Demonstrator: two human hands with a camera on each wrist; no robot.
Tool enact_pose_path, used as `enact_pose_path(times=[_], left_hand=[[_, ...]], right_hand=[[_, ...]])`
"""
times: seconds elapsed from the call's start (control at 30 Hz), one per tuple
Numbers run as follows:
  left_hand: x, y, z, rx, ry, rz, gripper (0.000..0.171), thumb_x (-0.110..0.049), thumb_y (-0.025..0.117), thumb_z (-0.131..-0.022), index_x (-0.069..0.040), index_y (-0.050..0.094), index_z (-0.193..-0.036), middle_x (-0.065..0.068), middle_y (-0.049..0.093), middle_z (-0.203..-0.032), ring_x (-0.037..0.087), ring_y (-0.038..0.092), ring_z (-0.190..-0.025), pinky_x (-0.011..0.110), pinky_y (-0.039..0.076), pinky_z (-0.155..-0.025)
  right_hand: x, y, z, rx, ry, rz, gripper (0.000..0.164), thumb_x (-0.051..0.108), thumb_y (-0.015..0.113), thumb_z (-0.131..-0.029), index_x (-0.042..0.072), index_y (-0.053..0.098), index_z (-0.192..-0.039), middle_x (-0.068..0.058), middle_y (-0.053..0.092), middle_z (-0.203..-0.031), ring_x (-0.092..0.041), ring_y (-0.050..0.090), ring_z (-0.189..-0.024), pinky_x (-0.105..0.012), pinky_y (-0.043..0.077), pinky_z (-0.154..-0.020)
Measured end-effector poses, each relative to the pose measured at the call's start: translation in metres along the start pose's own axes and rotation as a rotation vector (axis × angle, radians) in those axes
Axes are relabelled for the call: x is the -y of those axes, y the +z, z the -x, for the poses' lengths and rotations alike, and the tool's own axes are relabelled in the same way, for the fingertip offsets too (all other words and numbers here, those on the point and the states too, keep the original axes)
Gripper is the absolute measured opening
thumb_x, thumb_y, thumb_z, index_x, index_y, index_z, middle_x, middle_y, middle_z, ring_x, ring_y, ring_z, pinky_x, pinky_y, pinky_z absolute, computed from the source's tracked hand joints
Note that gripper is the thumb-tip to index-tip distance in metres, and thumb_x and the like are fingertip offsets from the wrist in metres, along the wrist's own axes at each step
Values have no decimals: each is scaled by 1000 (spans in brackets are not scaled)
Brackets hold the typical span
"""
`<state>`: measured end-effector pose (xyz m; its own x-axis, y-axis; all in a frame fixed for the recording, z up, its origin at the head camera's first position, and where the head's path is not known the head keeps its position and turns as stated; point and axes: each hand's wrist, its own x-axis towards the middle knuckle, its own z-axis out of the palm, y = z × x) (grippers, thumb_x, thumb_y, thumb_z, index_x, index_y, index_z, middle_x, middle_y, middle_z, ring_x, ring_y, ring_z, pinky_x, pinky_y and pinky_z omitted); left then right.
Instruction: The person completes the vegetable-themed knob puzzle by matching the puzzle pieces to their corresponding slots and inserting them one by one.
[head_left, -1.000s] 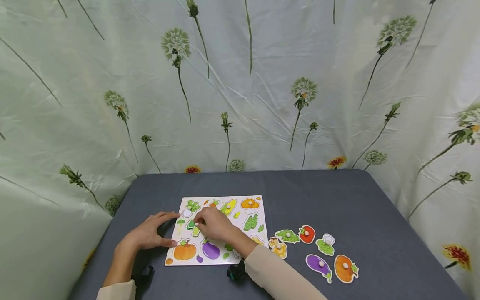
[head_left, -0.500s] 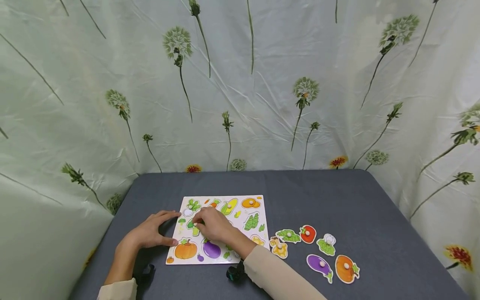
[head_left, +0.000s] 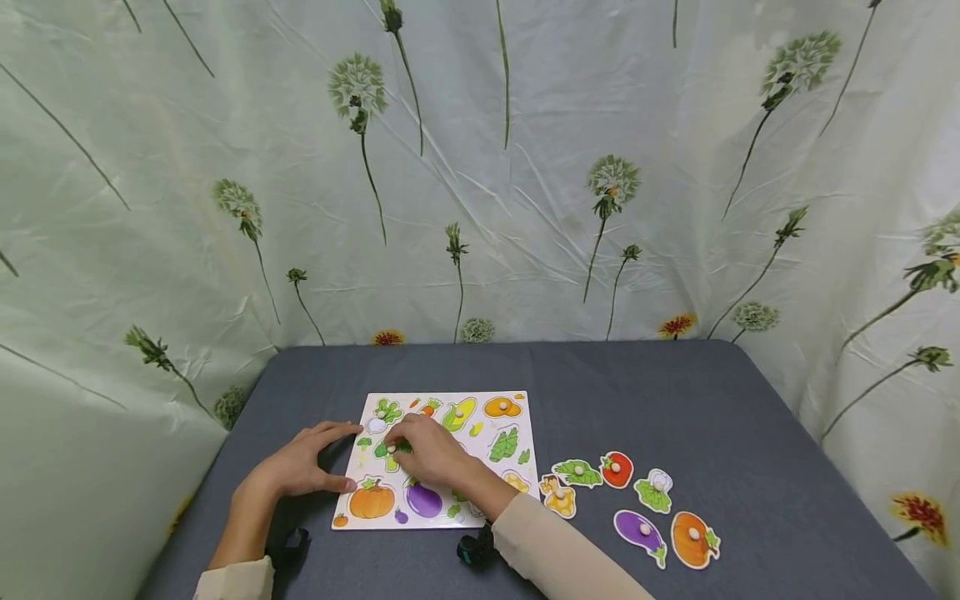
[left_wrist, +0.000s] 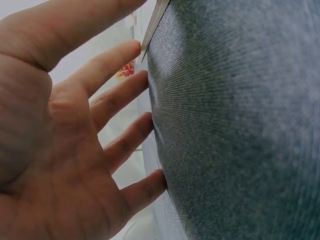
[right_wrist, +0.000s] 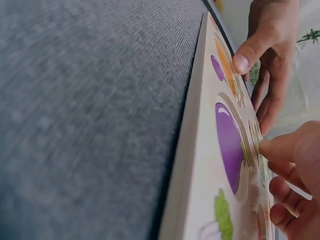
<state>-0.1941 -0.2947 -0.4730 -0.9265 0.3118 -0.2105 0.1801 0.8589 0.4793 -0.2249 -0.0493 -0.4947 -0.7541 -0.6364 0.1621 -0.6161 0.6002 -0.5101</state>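
A white wooden vegetable puzzle board (head_left: pixel 482 398) lies on the dark grey tabletop. My right hand (head_left: pixel 431 450) pinches the small knob of a broccoli piece (head_left: pixel 392 463) at the board's left side; fingers partly cover it. In the right wrist view, the thumb and fingertips of that hand (right_wrist: pixel 300 170) meet low over the board, past the round purple eggplant picture (right_wrist: pixel 229 145). My left hand (head_left: pixel 296 462) rests at the left edge, its thumb on the board by the pumpkin picture (head_left: pixel 371 502). The left wrist view shows its fingers (left_wrist: pixel 122 102) spread and fairly straight.
Right of the board lie several loose knobbed pieces: pea pod (head_left: pixel 577 473), tomato (head_left: pixel 616 470), cabbage-like piece (head_left: pixel 652 493), yellow piece (head_left: pixel 559 500), long eggplant (head_left: pixel 637 529) and pumpkin (head_left: pixel 693 537). A flower-printed curtain (head_left: pixel 525 208) hangs behind the table.
The head view has shifted very slightly. Both hands stay in nearly the same place, with the right fingers still on the broccoli piece, which seems to turn slightly.
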Motion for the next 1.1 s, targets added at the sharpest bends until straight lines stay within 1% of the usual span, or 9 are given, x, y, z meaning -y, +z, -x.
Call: enact_pose_path(times=[0.03, 0.13, 0.23, 0.37, 0.53, 0.73, 0.87, 0.97, 1.1], left_hand=[[0, 0, 0, -1, 0, 0, 89, -50, 85, -66, -21, 50, -142, 18, 43, -145, 47, 37, -131, 66, 40, -91], [-1, 0, 1, -3, 0, -1, 89, -50, 85, -66, -20, 50, -142, 18, 43, -145, 47, 37, -130, 66, 40, -91], [-2, 0, 1, -2, -3, -1, 89, -50, 85, -66, -20, 50, -142, 19, 42, -145, 47, 37, -130, 67, 39, -92], [-3, -1, 1, 8, -11, -8, 89, -51, 84, -66, -21, 49, -143, 18, 42, -146, 47, 37, -131, 68, 38, -93], [-3, -1, 1, 13, -21, -7, 90, -51, 84, -66, -22, 49, -143, 18, 41, -147, 47, 35, -133, 69, 37, -94], [-2, -1, 1, 10, -17, -3, 90, -51, 85, -66, -22, 49, -143, 18, 40, -147, 48, 34, -133, 69, 37, -93], [0, 0, 0, 7, -10, -7, 90, -51, 85, -66, -22, 49, -143, 19, 40, -147, 48, 34, -133, 69, 37, -93], [2, 2, -2, 4, -16, -10, 91, -54, 84, -65, -24, 48, -143, 17, 40, -148, 47, 34, -133, 68, 37, -94], [3, 2, -2, 2, -18, -11, 91, -54, 84, -65, -24, 48, -143, 17, 40, -148, 46, 34, -133, 68, 37, -94]], right_hand=[[0, -1, 1, -1, 3, -3, 21, 20, 67, -91, 22, 72, -111, 10, 66, -105, -2, 59, -97, -18, 47, -86], [-1, -7, 4, -14, 20, -30, 21, 19, 68, -91, 22, 72, -111, 9, 66, -105, -2, 58, -96, -18, 47, -84], [-4, -14, 7, -29, 32, -59, 19, 18, 67, -91, 21, 73, -109, 8, 66, -103, -4, 57, -90, -18, 46, -78], [-12, -25, 12, -49, 21, -78, 18, 16, 66, -92, 19, 74, -108, 7, 67, -99, -7, 57, -84, -17, 44, -72], [-19, -39, 20, -54, 23, -95, 18, 16, 65, -92, 18, 74, -108, 5, 69, -100, -8, 55, -86, -19, 45, -75], [-27, -51, 28, -62, 23, -100, 17, 16, 65, -93, 16, 74, -107, 6, 69, -98, -15, 60, -91, -23, 46, -78], [-31, -60, 35, -73, 18, -84, 16, 17, 66, -93, 15, 73, -107, 7, 68, -96, -15, 60, -92, -25, 46, -80], [-36, -66, 42, -95, 2, -71, 15, 17, 66, -92, 15, 73, -106, 8, 68, -95, -16, 60, -92, -26, 46, -81], [-42, -75, 52, -124, 4, -77, 15, 17, 67, -92, 14, 73, -105, 6, 68, -94, -19, 60, -91, -28, 45, -79]])
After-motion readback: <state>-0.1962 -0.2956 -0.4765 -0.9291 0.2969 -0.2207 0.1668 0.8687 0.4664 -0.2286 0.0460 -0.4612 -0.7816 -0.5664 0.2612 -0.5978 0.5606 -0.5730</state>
